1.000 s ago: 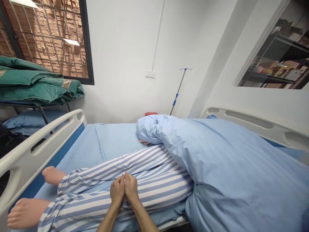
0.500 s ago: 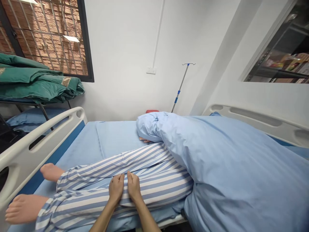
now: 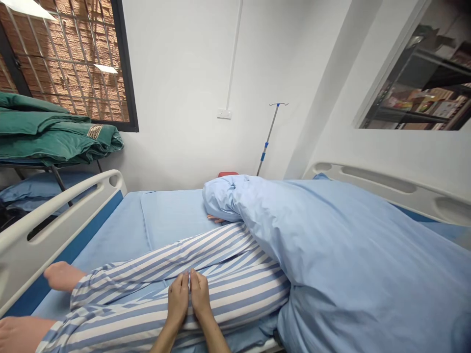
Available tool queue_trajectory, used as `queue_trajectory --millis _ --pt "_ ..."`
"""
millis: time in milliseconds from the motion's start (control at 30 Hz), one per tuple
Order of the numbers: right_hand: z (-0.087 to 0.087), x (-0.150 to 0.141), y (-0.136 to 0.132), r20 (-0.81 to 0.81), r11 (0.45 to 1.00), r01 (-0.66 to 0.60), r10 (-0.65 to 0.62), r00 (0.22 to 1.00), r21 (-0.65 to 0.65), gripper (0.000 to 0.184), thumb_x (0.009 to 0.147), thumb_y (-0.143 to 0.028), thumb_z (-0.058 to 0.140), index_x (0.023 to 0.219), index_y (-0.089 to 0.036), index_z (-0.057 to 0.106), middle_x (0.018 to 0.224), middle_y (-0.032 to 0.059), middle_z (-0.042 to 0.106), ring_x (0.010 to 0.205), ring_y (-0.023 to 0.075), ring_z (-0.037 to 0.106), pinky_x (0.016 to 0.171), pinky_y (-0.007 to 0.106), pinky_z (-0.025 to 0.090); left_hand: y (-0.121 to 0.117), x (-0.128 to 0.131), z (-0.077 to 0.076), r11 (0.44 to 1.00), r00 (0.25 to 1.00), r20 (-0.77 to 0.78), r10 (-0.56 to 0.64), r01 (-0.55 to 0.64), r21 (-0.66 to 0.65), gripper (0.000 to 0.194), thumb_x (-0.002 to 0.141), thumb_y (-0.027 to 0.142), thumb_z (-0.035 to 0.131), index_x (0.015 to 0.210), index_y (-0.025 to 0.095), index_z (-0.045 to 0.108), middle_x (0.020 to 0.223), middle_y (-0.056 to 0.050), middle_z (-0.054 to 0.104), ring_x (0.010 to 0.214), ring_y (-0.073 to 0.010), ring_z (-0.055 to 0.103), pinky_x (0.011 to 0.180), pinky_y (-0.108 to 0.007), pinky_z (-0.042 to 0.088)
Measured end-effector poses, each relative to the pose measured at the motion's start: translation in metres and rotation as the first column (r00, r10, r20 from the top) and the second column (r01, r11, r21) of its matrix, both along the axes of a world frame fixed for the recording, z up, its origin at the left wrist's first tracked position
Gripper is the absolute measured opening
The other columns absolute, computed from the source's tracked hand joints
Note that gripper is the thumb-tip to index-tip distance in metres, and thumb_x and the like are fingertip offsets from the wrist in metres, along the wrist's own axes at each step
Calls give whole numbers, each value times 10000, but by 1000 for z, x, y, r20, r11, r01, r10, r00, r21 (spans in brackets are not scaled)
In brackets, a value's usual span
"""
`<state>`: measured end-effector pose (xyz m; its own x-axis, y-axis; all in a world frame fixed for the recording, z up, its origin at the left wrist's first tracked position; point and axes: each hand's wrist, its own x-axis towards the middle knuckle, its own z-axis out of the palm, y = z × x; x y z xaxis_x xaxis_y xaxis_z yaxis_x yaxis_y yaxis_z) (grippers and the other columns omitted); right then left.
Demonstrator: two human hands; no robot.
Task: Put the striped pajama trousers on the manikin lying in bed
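My left hand [image 3: 178, 296] and my right hand [image 3: 199, 294] are side by side above the near leg of the striped trousers [image 3: 125, 314], their thumb sides touching or nearly so. Both are closed with the fingers curled in, and nothing shows in them. Whether the knuckles press on the cloth I cannot tell. The blue-and-white trousers are on a figure lying on the bed, with bare feet [image 3: 64, 275] at the left. A light blue quilt [image 3: 331, 235] covers the upper body, and a bit of the figure's hand [image 3: 215, 218] shows under its edge.
Pale bed end boards stand at the left [image 3: 84, 196] and right [image 3: 379, 179]. Behind the bed is an IV pole [image 3: 265, 147] and a red object [image 3: 228, 173]. Green folded bedding [image 3: 59, 135] lies on a rack below the barred window [image 3: 69, 63]. Shelves [image 3: 419, 93] show through an opening.
My hands have drawn together, closing the gap between them; they remain closed. The view has shifted slightly, so the near foot is partly cut off at the left edge.
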<state>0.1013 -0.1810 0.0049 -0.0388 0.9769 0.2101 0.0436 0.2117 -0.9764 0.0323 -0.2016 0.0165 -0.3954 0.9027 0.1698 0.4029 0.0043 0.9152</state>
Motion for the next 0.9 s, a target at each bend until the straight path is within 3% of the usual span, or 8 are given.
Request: queue_trajectory --millis 133,400,600,800,900 --pt "1 -1 0 11 1000 3 -3 1000 11 415 864 -437 374 534 -185 379 508 -28 387 508 104 339 494 228 299 -1 -2 -13 999 996 -83 -29 26 -32 355 811 439 333 632 202 528 647 -61 609 639 -189 530 632 -288 357" --pt "12 2 4 75 1000 27 -28 997 16 428 869 -412 355 503 -192 320 479 -43 321 485 95 293 475 230 252 -2 -3 -4 987 994 -56 -89 81 -137 413 837 472 303 612 203 522 629 -34 600 635 -173 518 619 -265 337" --pt "32 24 3 183 992 19 -41 982 122 454 912 -397 292 513 -187 335 481 -43 340 490 93 324 496 226 253 -2 -2 -7 994 993 -90 -78 70 -88 441 835 512 318 553 196 440 527 12 490 571 -138 448 573 -243 305" --pt "14 40 -3 322 980 25 -90 942 198 439 930 -375 292 559 -181 424 509 -40 384 504 97 357 517 243 229 -3 0 -4 995 991 -118 -69 60 -84 431 835 508 327 546 201 419 522 18 475 574 -135 443 578 -238 315" --pt "9 41 -4 316 978 35 -100 943 206 421 934 -358 290 583 -182 443 523 -37 391 511 99 372 528 243 236 -4 1 -4 994 989 -133 -64 52 -92 424 830 502 339 549 202 442 530 15 491 576 -136 444 584 -242 319"
